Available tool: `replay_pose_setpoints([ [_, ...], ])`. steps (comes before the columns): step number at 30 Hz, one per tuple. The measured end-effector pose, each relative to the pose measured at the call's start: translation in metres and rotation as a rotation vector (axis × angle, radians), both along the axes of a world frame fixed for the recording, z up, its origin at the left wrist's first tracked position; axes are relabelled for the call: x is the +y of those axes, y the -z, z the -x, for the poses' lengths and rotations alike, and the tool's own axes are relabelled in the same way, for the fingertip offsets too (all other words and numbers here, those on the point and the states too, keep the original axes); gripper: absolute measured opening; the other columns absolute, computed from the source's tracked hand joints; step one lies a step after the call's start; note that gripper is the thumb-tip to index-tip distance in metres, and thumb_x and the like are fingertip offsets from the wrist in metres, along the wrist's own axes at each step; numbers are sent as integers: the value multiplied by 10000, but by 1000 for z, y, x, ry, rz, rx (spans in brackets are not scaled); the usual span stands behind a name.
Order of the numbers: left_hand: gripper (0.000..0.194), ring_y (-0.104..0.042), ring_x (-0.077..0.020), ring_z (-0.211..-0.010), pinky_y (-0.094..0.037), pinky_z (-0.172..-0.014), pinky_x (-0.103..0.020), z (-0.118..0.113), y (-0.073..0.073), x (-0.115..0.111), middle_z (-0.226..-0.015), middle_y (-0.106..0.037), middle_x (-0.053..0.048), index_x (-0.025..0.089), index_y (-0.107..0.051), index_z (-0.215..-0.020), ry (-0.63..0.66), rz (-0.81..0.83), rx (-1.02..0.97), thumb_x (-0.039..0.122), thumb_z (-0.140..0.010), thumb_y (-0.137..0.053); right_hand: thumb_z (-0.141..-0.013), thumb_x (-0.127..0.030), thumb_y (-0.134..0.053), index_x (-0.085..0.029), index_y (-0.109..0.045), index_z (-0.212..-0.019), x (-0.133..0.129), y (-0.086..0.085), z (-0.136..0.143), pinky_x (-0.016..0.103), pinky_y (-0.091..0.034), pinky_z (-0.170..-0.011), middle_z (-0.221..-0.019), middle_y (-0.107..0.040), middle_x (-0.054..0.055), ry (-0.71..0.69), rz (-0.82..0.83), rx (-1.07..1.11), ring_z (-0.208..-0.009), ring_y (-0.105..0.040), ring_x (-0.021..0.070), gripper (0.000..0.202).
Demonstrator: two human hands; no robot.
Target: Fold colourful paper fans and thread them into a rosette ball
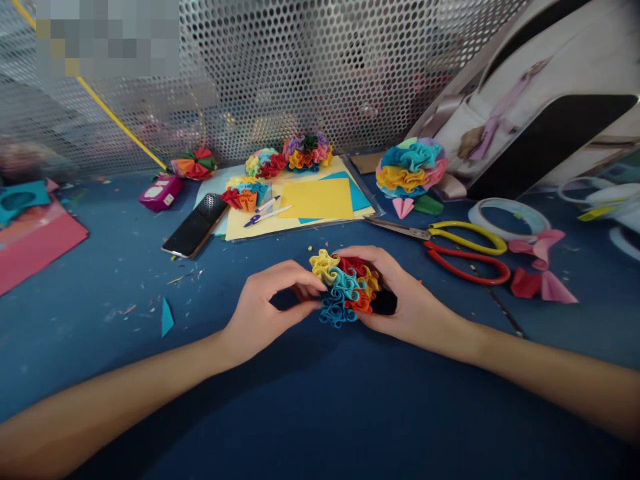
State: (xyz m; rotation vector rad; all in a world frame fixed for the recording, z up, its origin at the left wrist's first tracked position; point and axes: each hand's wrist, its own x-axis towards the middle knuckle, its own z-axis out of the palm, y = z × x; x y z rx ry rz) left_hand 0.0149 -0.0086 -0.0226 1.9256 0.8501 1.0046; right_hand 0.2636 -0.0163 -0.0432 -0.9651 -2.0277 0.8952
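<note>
A part-made felt flower (345, 287) of folded yellow, teal, blue, orange and red pieces sits between my hands just above the blue table (310, 400). My right hand (405, 300) cups it from the right and underneath, on a dark base. My left hand (265, 307) pinches its left side, thumb and fingers at the yellow and blue folds.
Yellow-handled scissors (450, 232) and red-handled scissors (467, 267) lie right of my hands, by a tape roll (510, 219) and pink felt scraps (543, 283). Behind are finished flowers (410, 167), yellow sheets (315, 200), two pens (267, 212), a phone (195, 225) and a perforated metal wall (300, 67).
</note>
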Motion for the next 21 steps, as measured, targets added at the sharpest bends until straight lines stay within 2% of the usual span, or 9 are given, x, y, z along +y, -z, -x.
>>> replay_pose_setpoints([
  [5,159,-675,-114,-767,-579,-704,-220,1,-3,-4,-917,-709,-41,204,-771,-992,27,-253,52,89,-884,-753,-836,-161,-701,-352,-420,-1460,0,-1,1,439,-502,-1168,-1501,-536,68,-16,-17,-14,-1386,-559,295,710],
  [8,200,-642,-97,-773,-544,-677,-195,1,-2,-5,-925,-676,-25,197,-743,-973,11,-273,79,31,-864,-720,-829,-139,-695,-352,-425,-1451,-1,-1,1,426,-517,-1149,-1470,-553,67,-21,-36,-14,-1357,-580,286,711],
  [11,247,-586,-90,-767,-523,-682,-204,1,1,-4,-959,-624,-9,196,-673,-974,-31,-228,84,5,-821,-707,-814,-110,-689,-342,-431,-1445,-1,-1,1,418,-537,-1120,-1435,-566,71,-27,-63,-6,-1321,-604,281,720],
  [15,331,-570,-86,-751,-540,-711,-233,0,5,-1,-996,-563,5,211,-548,-1038,-82,-77,-5,68,-801,-731,-812,-83,-682,-334,-429,-1447,-2,0,2,389,-529,-1121,-1427,-560,70,-46,-83,-7,-1338,-587,263,728],
  [21,230,-629,-95,-795,-549,-753,-216,-6,3,-3,-907,-649,8,190,-607,-997,-78,163,-80,113,-823,-735,-828,-96,-690,-309,-438,-1447,-2,1,2,372,-539,-1094,-1402,-564,88,-43,-132,-23,-1317,-596,256,702],
])
